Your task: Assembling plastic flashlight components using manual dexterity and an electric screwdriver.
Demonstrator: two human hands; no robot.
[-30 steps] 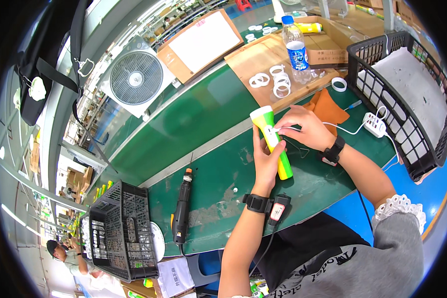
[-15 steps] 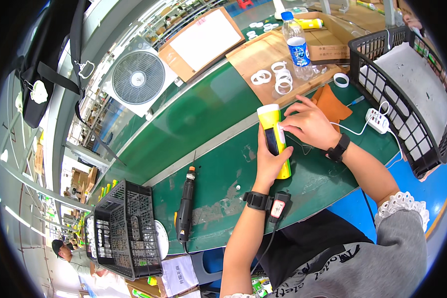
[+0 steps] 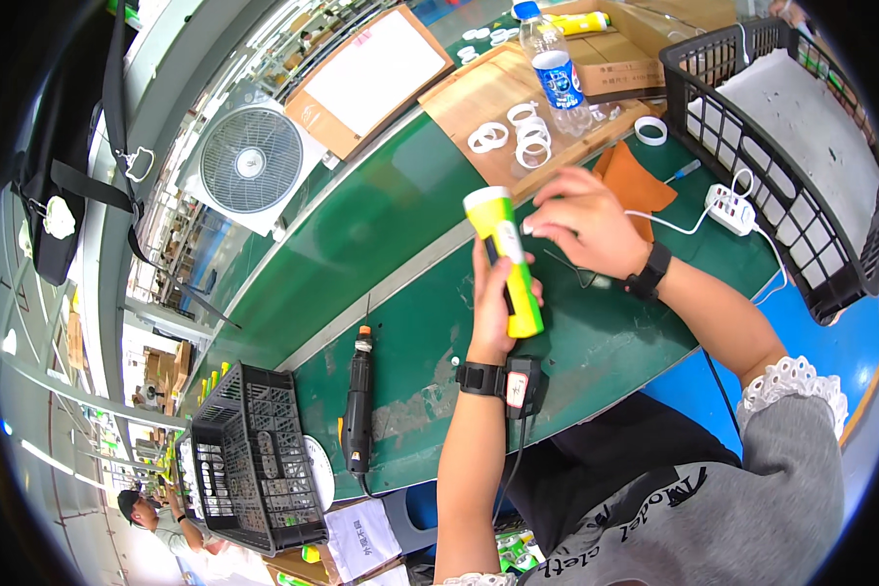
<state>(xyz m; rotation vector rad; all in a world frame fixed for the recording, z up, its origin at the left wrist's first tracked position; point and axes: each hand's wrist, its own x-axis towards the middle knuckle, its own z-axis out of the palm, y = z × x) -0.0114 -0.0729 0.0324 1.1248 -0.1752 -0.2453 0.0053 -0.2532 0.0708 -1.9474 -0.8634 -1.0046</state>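
Observation:
My left hand (image 3: 492, 317) is wrapped around a yellow-green flashlight (image 3: 520, 283) with a white head, which I hold tilted above the green bench. A black panel and a pale patch show on its body. Just to the right of the flashlight, my right hand (image 3: 596, 232) has thumb and index finger pinched together. A small white spot shows at these fingertips, too small to name. The right fingertips look slightly apart from the flashlight. An orange cloth (image 3: 627, 181) lies behind my right hand.
An electric screwdriver (image 3: 359, 410) lies left on the bench. Black crates (image 3: 254, 459) (image 3: 752, 176) stand at both sides. White rings (image 3: 532, 146) and a bottle (image 3: 560, 83) are on a wooden board (image 3: 479, 103). A white power strip (image 3: 731, 210) sits at right.
My right fingertips have come off the flashlight's side and closed into a pinch. The flashlight has rolled in my left hand, so the black panel shows less. The whole view has shifted slightly.

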